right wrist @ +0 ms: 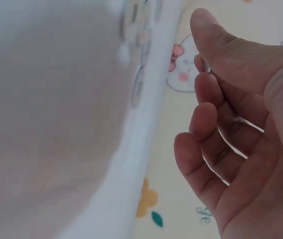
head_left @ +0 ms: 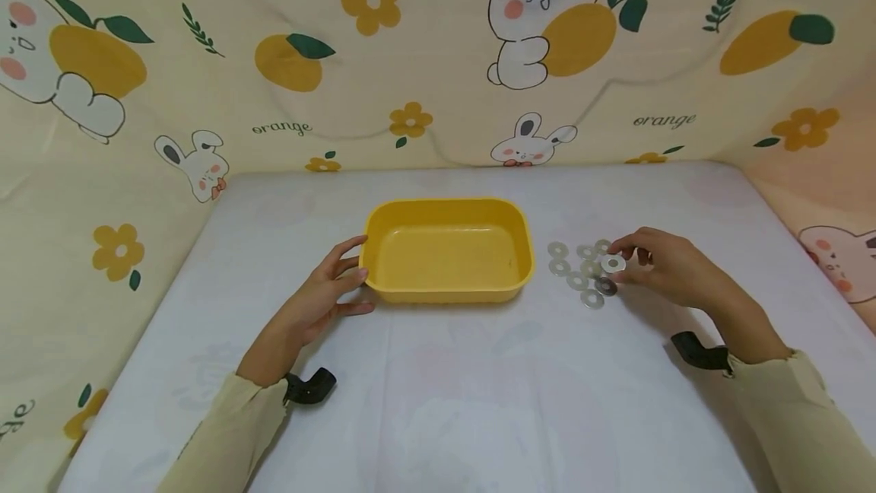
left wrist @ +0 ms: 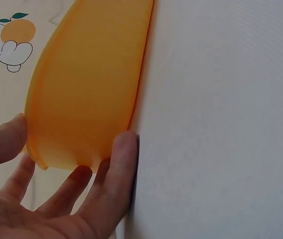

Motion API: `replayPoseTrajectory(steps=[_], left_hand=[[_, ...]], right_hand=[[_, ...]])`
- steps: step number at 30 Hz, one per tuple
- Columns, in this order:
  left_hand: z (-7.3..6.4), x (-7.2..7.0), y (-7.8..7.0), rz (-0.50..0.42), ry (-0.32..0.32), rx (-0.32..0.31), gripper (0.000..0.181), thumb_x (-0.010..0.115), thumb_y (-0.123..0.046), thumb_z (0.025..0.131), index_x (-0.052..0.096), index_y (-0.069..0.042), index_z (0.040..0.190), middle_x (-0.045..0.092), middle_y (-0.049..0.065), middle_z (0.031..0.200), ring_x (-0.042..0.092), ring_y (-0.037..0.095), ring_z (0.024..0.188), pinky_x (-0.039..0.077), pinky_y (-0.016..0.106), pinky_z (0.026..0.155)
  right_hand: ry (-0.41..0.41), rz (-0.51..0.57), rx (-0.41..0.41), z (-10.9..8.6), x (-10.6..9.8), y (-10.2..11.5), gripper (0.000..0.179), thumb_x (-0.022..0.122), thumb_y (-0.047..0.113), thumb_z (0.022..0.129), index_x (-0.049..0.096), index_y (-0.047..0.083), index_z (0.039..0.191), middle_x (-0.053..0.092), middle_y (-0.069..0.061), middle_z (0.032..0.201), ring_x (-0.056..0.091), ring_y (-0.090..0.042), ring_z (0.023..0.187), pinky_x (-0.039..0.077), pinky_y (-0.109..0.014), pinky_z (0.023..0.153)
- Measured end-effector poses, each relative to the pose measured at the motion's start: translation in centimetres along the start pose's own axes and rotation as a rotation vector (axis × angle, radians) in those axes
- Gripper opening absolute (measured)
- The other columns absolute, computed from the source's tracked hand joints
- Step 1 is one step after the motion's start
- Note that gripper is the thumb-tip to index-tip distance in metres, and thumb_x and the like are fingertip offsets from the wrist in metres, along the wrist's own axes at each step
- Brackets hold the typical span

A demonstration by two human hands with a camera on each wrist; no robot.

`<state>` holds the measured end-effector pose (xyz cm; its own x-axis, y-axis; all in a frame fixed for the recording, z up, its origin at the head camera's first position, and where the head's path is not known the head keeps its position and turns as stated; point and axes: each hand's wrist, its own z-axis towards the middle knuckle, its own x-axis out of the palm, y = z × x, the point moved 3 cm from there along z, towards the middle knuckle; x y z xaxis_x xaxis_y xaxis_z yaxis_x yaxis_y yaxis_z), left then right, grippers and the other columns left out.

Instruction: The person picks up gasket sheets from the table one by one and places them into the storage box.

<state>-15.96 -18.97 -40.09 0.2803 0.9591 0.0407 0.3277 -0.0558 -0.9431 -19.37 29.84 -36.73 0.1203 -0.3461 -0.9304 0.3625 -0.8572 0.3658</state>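
Observation:
A yellow plastic tub [head_left: 445,297] stands on the white-covered table. At its left end, my left hand [head_left: 318,295] rests its spread fingers against the outside; in the left wrist view the thumb [left wrist: 13,135] touches the rim and other fingertips meet the end wall. To the tub's right lie several flat metal washers [head_left: 557,250], loosely grouped and partly overlapping. My right hand [head_left: 674,268] pinches one shiny washer [head_left: 613,263] between thumb and fingers, over the group's right side. In the right wrist view the fingers [right wrist: 204,122] mostly hide that washer.
The white tabletop [head_left: 438,386] stretches in front of the tub. A cloth backdrop [head_left: 438,59] printed with rabbits and oranges rises behind and at both sides. Black curved pieces [head_left: 699,351] stick out at both wrists beside the sleeves.

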Motion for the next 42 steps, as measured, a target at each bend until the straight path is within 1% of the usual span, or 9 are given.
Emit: replayPoseTrajectory(steps=[9, 13, 18, 24, 27, 31, 34, 38, 42], left_hand=[[0.1, 0.2, 0.2, 0.013, 0.003, -0.005, 0.061, 0.049, -0.018, 0.105, 0.021, -0.032, 0.157, 0.024, 0.015, 0.159, 0.046, 0.034, 0.130, 0.059, 0.044, 0.094], [-0.1, 0.3, 0.5, 0.019, 0.005, -0.014, 0.061, 0.049, -0.018, 0.105, 0.020, -0.032, 0.157, 0.024, 0.015, 0.160, 0.047, 0.033, 0.130, 0.059, 0.044, 0.095], [-0.2, 0.4, 0.4, 0.021, 0.008, -0.014, 0.061, 0.050, -0.019, 0.105, 0.021, -0.032, 0.157, 0.025, 0.015, 0.159, 0.048, 0.032, 0.128, 0.058, 0.044, 0.096], [-0.1, 0.4, 0.2, 0.020, 0.008, -0.004, 0.061, 0.049, -0.019, 0.105, 0.021, -0.033, 0.157, 0.025, 0.015, 0.159, 0.048, 0.032, 0.128, 0.057, 0.045, 0.098], [-0.1, 0.3, 0.1, 0.016, 0.001, -0.005, 0.061, 0.050, -0.020, 0.105, 0.021, -0.033, 0.157, 0.026, 0.015, 0.159, 0.048, 0.032, 0.128, 0.057, 0.045, 0.098], [-0.3, 0.2, 0.0, 0.015, -0.014, -0.014, 0.061, 0.051, -0.021, 0.104, 0.023, -0.035, 0.156, 0.027, 0.013, 0.158, 0.050, 0.030, 0.127, 0.057, 0.044, 0.098], [-0.2, 0.2, 0.0, 0.014, -0.008, -0.005, 0.061, 0.052, -0.020, 0.104, 0.023, -0.034, 0.156, 0.027, 0.013, 0.158, 0.051, 0.028, 0.125, 0.058, 0.044, 0.097], [-0.1, 0.3, -0.1, 0.005, 0.010, 0.008, 0.062, 0.053, -0.022, 0.104, 0.022, -0.033, 0.157, 0.025, 0.015, 0.159, 0.051, 0.027, 0.124, 0.058, 0.043, 0.097], [-0.1, 0.1, 0.0, 0.011, 0.004, -0.001, 0.062, 0.053, -0.022, 0.104, 0.023, -0.034, 0.156, 0.026, 0.013, 0.159, 0.051, 0.027, 0.124, 0.059, 0.043, 0.095]], right_hand=[[-0.053, -0.008, -0.058, 0.7, -0.6, 1.9, 0.033, 0.082, 0.021, 0.083, 0.071, 0.011, 0.112, 0.060, 0.000, 0.094, 0.047, -0.016, 0.084, 0.040, -0.022, 0.062], [-0.040, 0.006, -0.052, 1.2, -0.7, 2.8, 0.034, 0.082, 0.022, 0.083, 0.071, 0.010, 0.113, 0.060, -0.002, 0.096, 0.049, -0.019, 0.086, 0.041, -0.023, 0.064], [-0.053, -0.002, -0.022, 1.9, -1.0, 3.9, 0.035, 0.082, 0.023, 0.083, 0.071, 0.012, 0.114, 0.061, -0.003, 0.097, 0.049, -0.020, 0.088, 0.043, -0.024, 0.066], [-0.088, 0.036, -0.073, 2.7, -1.5, 5.4, 0.035, 0.082, 0.024, 0.082, 0.071, 0.013, 0.114, 0.061, 0.000, 0.097, 0.047, -0.017, 0.088, 0.041, -0.023, 0.067], [-0.088, 0.054, -0.098, 3.3, -1.5, 6.1, 0.034, 0.082, 0.023, 0.082, 0.071, 0.014, 0.113, 0.060, 0.000, 0.095, 0.047, -0.018, 0.088, 0.040, -0.023, 0.068], [-0.076, 0.063, -0.101, 4.0, -1.6, 7.1, 0.033, 0.082, 0.025, 0.083, 0.072, 0.015, 0.112, 0.058, -0.001, 0.093, 0.048, -0.021, 0.089, 0.041, -0.025, 0.069], [-0.064, 0.060, -0.090, 4.3, -1.6, 7.6, 0.034, 0.081, 0.027, 0.083, 0.071, 0.014, 0.114, 0.059, -0.002, 0.094, 0.049, -0.021, 0.090, 0.043, -0.027, 0.071], [-0.064, 0.066, -0.098, 4.6, -1.4, 8.0, 0.035, 0.082, 0.024, 0.083, 0.071, 0.014, 0.114, 0.059, -0.003, 0.093, 0.048, -0.020, 0.089, 0.043, -0.028, 0.072], [-0.064, 0.077, -0.120, 5.1, -1.0, 8.3, 0.034, 0.082, 0.024, 0.082, 0.071, 0.015, 0.114, 0.058, 0.000, 0.092, 0.048, -0.018, 0.088, 0.043, -0.026, 0.071]])
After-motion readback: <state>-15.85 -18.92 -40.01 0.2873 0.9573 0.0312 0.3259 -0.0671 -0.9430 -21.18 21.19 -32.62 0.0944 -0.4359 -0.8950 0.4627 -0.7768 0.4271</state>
